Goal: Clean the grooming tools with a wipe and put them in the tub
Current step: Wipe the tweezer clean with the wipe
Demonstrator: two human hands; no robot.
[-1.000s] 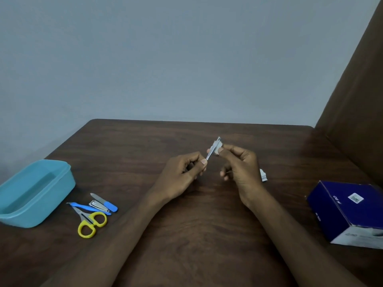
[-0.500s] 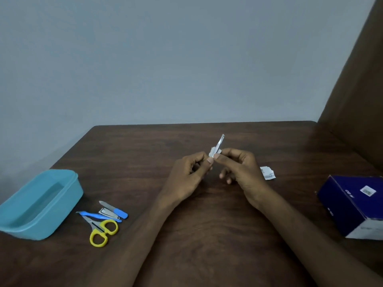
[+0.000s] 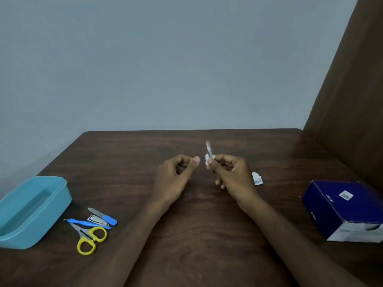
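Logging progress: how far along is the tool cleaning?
Done: nothing shows in the light blue plastic tub. In hand: the right hand pinches a thin metal tool with a white wipe; the left hand holds nothing. Left: yellow-handled scissors, silver nail clipper, blue-handled file, blue tool.

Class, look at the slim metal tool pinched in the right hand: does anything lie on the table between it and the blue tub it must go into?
Only the left hand sits between the right hand with its metal tool and the tub. The scissors and other tools lie nearer the camera.

Dark wood table (image 3: 186, 235), grey wall (image 3: 165, 69), perhaps dim.
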